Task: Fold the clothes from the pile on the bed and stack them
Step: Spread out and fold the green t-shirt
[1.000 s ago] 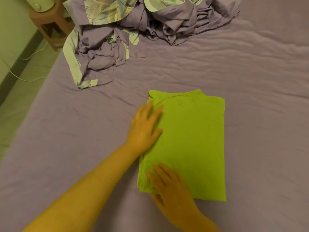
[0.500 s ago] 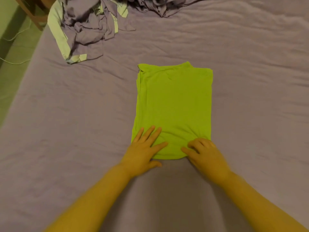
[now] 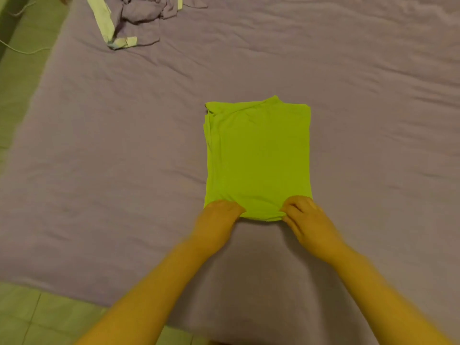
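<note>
A lime-green garment (image 3: 258,155), folded into a tall rectangle, lies flat in the middle of the purple bed sheet (image 3: 124,158). My left hand (image 3: 216,220) grips its near left corner with curled fingers. My right hand (image 3: 307,219) pinches the near right corner, and the cloth bunches a little between the two hands. The pile of unfolded purple and pale-green clothes (image 3: 134,18) lies at the far left of the bed, partly cut off by the top edge.
Green floor tiles (image 3: 37,317) show past the bed's near edge and along its left side. A thin white cable (image 3: 22,49) runs over the floor at the upper left.
Both hands slid from the garment's left edge to its near edge and went from lying flat to gripping the near corners. The view tilted down, so the pile moved toward the top.
</note>
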Tool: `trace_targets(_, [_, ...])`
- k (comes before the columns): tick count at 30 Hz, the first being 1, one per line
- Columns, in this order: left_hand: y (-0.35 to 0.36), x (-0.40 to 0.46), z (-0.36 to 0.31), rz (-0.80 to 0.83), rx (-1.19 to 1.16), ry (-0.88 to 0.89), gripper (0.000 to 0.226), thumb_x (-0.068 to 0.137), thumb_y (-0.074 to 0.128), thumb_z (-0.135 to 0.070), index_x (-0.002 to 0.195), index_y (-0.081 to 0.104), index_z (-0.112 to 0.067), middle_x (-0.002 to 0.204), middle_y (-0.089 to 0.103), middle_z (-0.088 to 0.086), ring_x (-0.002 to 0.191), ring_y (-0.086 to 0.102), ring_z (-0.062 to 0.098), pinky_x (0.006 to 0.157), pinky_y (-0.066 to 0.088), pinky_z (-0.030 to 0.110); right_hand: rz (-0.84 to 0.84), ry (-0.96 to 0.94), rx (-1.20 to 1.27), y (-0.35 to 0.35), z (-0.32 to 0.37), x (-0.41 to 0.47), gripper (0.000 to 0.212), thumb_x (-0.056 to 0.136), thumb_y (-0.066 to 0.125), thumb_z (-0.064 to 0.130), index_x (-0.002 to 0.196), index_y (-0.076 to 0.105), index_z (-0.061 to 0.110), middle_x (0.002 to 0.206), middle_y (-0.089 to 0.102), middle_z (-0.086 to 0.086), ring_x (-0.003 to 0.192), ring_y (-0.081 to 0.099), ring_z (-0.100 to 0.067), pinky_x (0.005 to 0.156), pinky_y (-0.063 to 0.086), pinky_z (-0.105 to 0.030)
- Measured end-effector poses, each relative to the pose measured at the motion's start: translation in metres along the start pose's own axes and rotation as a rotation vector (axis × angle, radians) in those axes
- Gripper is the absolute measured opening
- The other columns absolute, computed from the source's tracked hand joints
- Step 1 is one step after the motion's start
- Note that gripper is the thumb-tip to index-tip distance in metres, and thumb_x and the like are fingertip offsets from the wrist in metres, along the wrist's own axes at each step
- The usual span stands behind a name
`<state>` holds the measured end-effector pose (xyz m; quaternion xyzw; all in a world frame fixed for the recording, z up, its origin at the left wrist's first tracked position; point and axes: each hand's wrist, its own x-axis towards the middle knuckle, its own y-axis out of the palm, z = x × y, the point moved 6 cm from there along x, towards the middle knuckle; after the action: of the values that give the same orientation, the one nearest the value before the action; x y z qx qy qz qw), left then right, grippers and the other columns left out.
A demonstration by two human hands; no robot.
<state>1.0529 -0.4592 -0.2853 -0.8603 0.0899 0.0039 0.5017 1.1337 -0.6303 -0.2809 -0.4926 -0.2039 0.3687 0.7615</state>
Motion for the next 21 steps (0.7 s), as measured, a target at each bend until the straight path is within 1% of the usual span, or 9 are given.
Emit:
trace_targets(2, [0.008, -0.019, -0.020, 0.082, -0.040, -0.020, 0.041, 0.057, 0.086, 0.004, 0.096, 0.073, -0.001, 0.092, 0.072, 0.021, 0.076, 0.072, 0.029, 0.055, 0.056, 0.032, -0.033, 0.027, 0.016, -0.006, 0.012, -0.035, 0.063, 0.102, 0.023, 0.038, 0.087, 0.074, 0.002, 0.087, 0.072, -0.017, 0.075, 0.070, -0.034, 0.063, 0.057, -0.040])
trace_targets(3, [0.013, -0.028, -0.026, 0.183, -0.071, -0.074, 0.038, 0.075, 0.074, -0.001, 0.113, 0.067, -0.002, 0.112, 0.066, 0.023, 0.095, 0.070, 0.026, 0.072, 0.054, 0.025, -0.038, 0.043, 0.005, -0.009, 0.019, -0.052, 0.067, 0.102, 0.019, 0.040, 0.086, 0.075, 0.005, 0.083, 0.072, -0.014, 0.071, 0.070, -0.032, 0.058, 0.056, -0.039])
trace_targets(4, [0.022, -0.040, -0.029, 0.296, -0.060, -0.139, 0.039, 0.093, 0.056, -0.009, 0.132, 0.053, -0.008, 0.137, 0.051, 0.020, 0.119, 0.058, 0.021, 0.094, 0.042, 0.019, -0.045, 0.055, -0.020, -0.011, 0.024, -0.067, 0.062, 0.103, 0.024, 0.036, 0.084, 0.075, 0.008, 0.079, 0.073, -0.012, 0.067, 0.070, -0.031, 0.054, 0.055, -0.037])
trace_targets(5, [0.029, -0.055, -0.032, 0.396, -0.068, -0.189, 0.041, 0.102, 0.040, -0.018, 0.143, 0.037, -0.017, 0.151, 0.035, 0.011, 0.134, 0.042, 0.016, 0.105, 0.026, 0.017, -0.032, 0.074, -0.046, -0.013, 0.031, -0.081, 0.048, 0.100, 0.035, 0.029, 0.082, 0.076, 0.011, 0.075, 0.073, -0.009, 0.064, 0.070, -0.029, 0.051, 0.054, -0.036])
trace_targets(7, [0.031, -0.072, -0.041, 0.520, -0.122, -0.227, 0.042, 0.105, 0.030, -0.028, 0.147, 0.030, -0.024, 0.155, 0.029, 0.001, 0.139, 0.032, 0.013, 0.107, 0.017, 0.017, 0.017, 0.113, -0.043, -0.018, 0.041, -0.100, 0.032, 0.092, 0.048, 0.026, 0.081, 0.076, 0.016, 0.074, 0.073, -0.002, 0.061, 0.070, -0.022, 0.050, 0.053, -0.029])
trace_targets(9, [0.017, -0.076, -0.048, 0.506, -0.160, -0.259, 0.041, 0.103, 0.034, -0.032, 0.143, 0.039, -0.022, 0.148, 0.041, -0.001, 0.133, 0.038, 0.015, 0.103, 0.023, 0.020, 0.065, 0.172, 0.024, -0.025, 0.043, -0.109, 0.041, 0.097, 0.043, 0.037, 0.080, 0.075, 0.018, 0.072, 0.073, 0.003, 0.059, 0.068, -0.017, 0.048, 0.048, -0.022])
trace_targets(13, [-0.021, -0.057, -0.033, 0.346, -0.026, -0.323, 0.039, 0.095, 0.045, -0.048, 0.122, 0.057, -0.021, 0.123, 0.061, 0.001, 0.115, 0.053, 0.020, 0.085, 0.035, 0.028, 0.021, 0.266, 0.076, -0.046, 0.031, -0.088, 0.038, 0.086, 0.059, 0.048, 0.075, 0.070, 0.014, 0.064, 0.068, -0.003, 0.053, 0.065, -0.021, 0.048, 0.042, -0.026])
trace_targets(18, [-0.040, 0.013, -0.003, 0.222, 0.008, -0.372, 0.035, 0.097, 0.048, -0.037, 0.126, 0.057, -0.020, 0.127, 0.058, 0.005, 0.116, 0.053, 0.026, 0.087, 0.040, 0.034, 0.019, 0.440, 0.155, -0.046, -0.016, -0.024, 0.027, 0.083, 0.069, 0.036, 0.092, 0.070, 0.011, 0.091, 0.070, -0.014, 0.085, 0.064, -0.034, 0.069, 0.046, -0.038])
trace_targets(21, [-0.043, 0.051, 0.015, 0.123, 0.040, -0.380, 0.028, 0.095, 0.052, -0.033, 0.119, 0.061, -0.020, 0.121, 0.063, 0.006, 0.112, 0.056, 0.028, 0.083, 0.040, 0.035, -0.041, 0.528, 0.174, -0.039, -0.043, 0.004, 0.027, 0.085, 0.066, 0.039, 0.093, 0.068, 0.014, 0.094, 0.070, -0.012, 0.090, 0.063, -0.033, 0.071, 0.045, -0.038])
